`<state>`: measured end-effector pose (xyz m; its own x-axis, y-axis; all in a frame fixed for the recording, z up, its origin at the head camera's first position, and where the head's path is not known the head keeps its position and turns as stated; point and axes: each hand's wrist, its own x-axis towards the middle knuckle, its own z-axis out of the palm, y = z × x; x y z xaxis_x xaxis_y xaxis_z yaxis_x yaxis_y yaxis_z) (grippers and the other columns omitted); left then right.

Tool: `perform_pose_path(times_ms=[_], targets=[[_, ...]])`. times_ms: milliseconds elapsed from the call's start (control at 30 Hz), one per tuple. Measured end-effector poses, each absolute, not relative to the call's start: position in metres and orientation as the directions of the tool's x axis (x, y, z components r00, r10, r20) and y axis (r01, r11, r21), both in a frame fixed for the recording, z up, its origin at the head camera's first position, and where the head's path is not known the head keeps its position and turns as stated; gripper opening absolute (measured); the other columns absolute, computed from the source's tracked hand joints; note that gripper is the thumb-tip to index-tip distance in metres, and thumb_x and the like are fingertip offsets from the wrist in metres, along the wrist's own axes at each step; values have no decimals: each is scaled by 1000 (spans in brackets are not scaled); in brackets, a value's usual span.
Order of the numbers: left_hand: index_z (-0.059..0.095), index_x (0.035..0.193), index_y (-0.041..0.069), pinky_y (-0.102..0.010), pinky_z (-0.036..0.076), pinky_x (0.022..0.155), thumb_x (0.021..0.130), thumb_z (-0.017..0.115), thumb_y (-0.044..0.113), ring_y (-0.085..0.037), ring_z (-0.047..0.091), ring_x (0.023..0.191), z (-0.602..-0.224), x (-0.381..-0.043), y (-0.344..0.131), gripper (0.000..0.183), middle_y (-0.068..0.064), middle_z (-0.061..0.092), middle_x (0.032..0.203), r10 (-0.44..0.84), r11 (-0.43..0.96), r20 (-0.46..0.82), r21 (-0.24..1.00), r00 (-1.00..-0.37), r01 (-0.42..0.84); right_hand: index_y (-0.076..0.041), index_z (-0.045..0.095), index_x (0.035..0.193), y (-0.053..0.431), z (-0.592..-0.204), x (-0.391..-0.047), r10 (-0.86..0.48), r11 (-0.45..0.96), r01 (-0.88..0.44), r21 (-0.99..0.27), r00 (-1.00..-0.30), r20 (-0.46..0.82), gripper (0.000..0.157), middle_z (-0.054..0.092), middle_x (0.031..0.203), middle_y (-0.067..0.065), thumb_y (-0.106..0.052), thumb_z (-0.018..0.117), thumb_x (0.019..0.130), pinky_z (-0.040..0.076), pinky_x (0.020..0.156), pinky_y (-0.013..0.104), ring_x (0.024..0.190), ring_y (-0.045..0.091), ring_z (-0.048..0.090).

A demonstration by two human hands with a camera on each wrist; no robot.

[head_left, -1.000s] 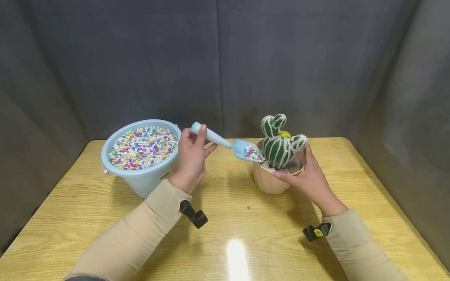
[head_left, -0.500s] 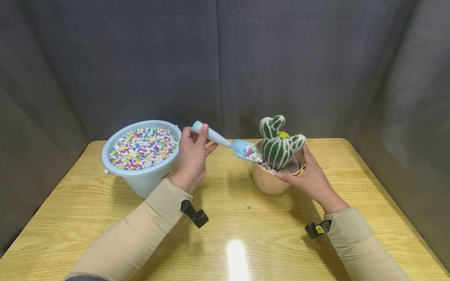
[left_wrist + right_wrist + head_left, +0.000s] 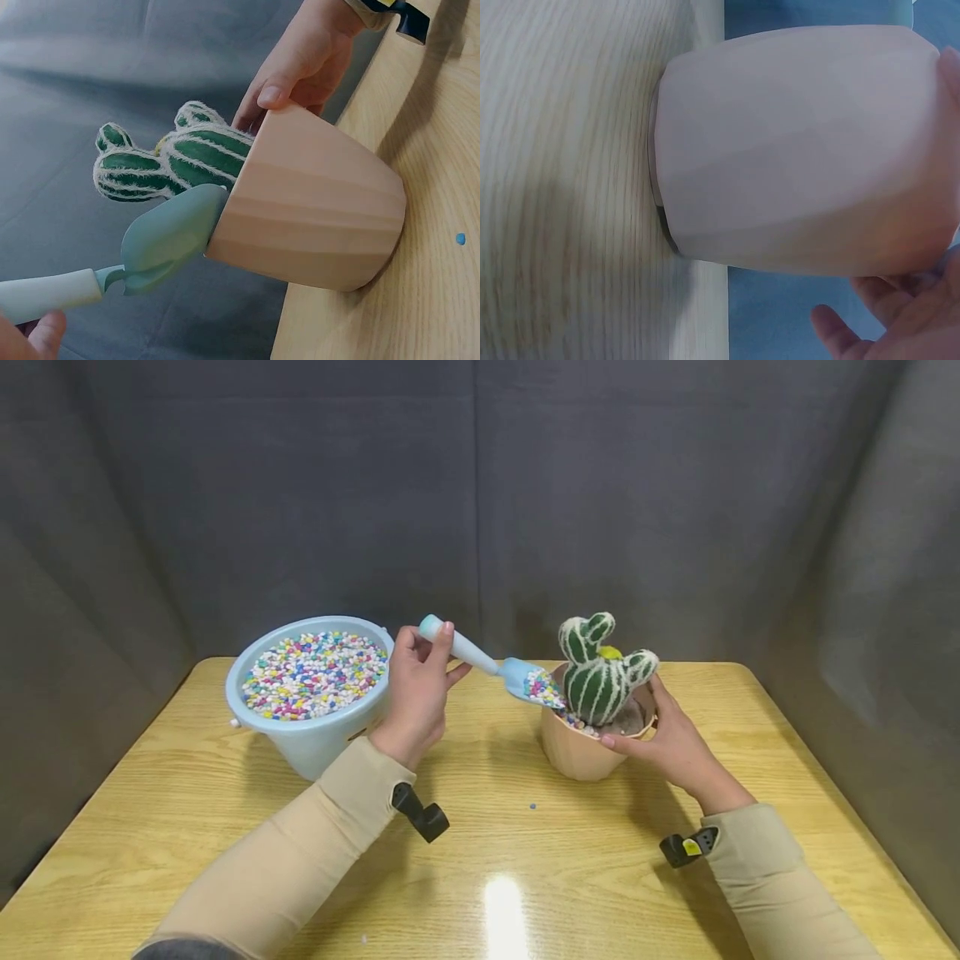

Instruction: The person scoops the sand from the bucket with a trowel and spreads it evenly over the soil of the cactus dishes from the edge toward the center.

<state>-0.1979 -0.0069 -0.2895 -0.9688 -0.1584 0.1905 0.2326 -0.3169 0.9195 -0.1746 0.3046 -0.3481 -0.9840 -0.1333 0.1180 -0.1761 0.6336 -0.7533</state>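
My left hand [image 3: 420,693] pinches the handle of a light blue scoop [image 3: 472,653], its blade tilted down over the left rim of a peach flowerpot [image 3: 581,756]. Multicoloured pebbles [image 3: 543,687] lie towards the blade's tip, and more sit inside the pot along its left side. A green-and-white fuzzy cactus [image 3: 600,693] stands in the pot. On the pot's right rim, my right hand [image 3: 678,747] grips with its thumb in front and fingers behind. From the left wrist view, the scoop's underside [image 3: 169,232] appears at the rim; its pebbles are hidden there.
A light blue bucket [image 3: 300,747] full of multicoloured pebbles [image 3: 315,677] stands left of my left hand. One blue pebble [image 3: 533,806] lies on the wooden table [image 3: 480,843] in front of the pot. Dark grey cloth [image 3: 322,510] hangs behind and at both sides.
More coloured pebbles lie in the pot's left side, and the load on the scoop looks slightly smaller. Both hands keep their holds. The head view has shifted slightly.
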Motion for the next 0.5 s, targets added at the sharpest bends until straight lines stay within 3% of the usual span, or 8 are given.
perform_pose_path(times_ms=[267, 500], targets=[[49, 117, 4, -46, 59, 95, 107, 59, 18, -28, 62, 110, -286, -197, -5, 20, -14, 57, 117, -158, -245, 203, 940, -966, 237, -17, -2, 167, 307, -347, -175, -154, 631, -182, -754, -982, 108, 121, 15, 166, 30, -34, 86, 85, 26, 116, 71, 149, 51, 21], [50, 113, 4, -47, 60, 95, 106, 61, 17, -29, 62, 114, -283, -197, -4, 18, -14, 58, 114, -157, -217, 228, 941, -961, 259, -21, 1, 167, 309, -348, -176, -185, 600, -214, -771, -975, 127, 118, 22, 164, 27, -29, 86, 86, 31, 113, 72, 144, 49, 31]])
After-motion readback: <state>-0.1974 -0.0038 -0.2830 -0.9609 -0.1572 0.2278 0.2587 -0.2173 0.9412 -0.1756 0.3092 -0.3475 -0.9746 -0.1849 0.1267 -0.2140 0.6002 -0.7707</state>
